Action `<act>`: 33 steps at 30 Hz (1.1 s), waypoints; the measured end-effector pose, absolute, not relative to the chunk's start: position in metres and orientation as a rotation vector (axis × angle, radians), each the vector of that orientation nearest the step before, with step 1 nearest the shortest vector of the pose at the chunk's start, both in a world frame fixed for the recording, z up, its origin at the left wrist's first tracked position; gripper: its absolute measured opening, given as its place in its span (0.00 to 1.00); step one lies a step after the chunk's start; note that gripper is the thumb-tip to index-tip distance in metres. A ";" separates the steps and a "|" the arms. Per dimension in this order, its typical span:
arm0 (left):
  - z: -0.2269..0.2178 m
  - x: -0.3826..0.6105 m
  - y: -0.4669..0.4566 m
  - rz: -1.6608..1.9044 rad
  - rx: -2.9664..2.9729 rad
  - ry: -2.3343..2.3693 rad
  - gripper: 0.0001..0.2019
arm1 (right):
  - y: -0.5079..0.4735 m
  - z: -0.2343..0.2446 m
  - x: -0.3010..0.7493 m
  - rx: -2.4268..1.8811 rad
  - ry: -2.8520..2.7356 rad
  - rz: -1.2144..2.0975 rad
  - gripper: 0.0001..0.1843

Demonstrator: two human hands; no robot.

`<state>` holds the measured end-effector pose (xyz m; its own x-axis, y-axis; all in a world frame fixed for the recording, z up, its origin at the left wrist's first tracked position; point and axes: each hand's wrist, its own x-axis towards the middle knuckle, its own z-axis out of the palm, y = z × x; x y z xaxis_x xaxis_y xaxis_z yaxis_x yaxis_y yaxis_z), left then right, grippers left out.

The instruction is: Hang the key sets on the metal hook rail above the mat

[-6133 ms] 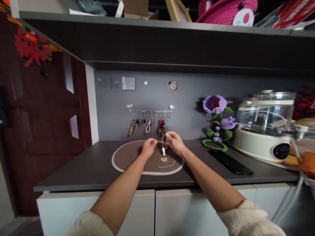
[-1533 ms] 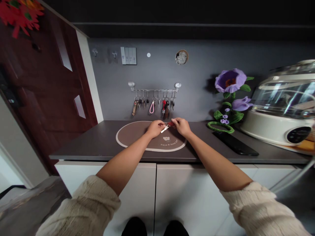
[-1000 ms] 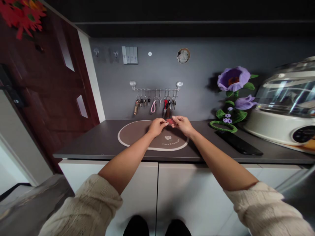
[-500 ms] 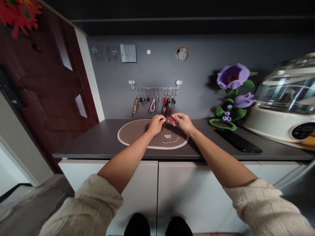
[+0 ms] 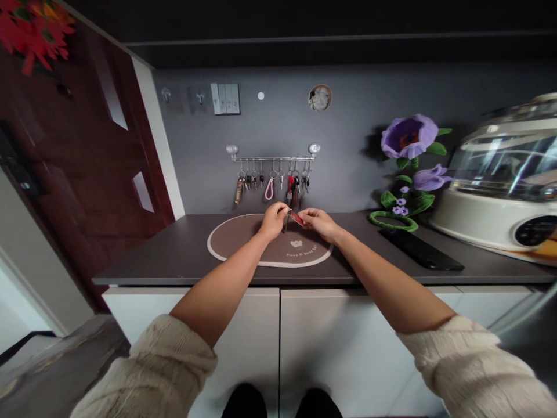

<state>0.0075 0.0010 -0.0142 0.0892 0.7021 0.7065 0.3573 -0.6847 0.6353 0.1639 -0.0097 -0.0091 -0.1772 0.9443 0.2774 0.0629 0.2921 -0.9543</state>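
Hands (image 5: 318, 222) partly hide a red tag (image 5: 297, 218) and ring (image 5: 289, 211).

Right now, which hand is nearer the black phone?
Right. The right hand pinches the red tag, to the left of the black phone; the left hand is farther left, at the key ring.

The tag (image 5: 296, 218) is red, the mat (image 5: 237, 241) brown.

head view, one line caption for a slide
Left hand holds a key ring, right hand a red tag, above an oval brown mat.
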 end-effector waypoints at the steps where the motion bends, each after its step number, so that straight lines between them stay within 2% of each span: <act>1: -0.014 0.008 0.001 1.627 2.070 1.053 0.06 | -0.009 -0.009 0.164 -0.955 -1.545 1.008 0.08; 8: -0.012 0.009 -0.002 1.598 2.137 1.069 0.06 | -0.011 -0.005 0.162 -0.852 -1.633 0.843 0.15; 24: -0.013 0.012 -0.001 1.619 2.143 1.096 0.07 | -0.013 -0.006 0.158 -0.841 -1.692 0.904 0.15; 33: -0.015 0.013 0.002 1.643 2.107 1.055 0.08 | -0.017 -0.002 0.161 -0.847 -1.741 0.716 0.14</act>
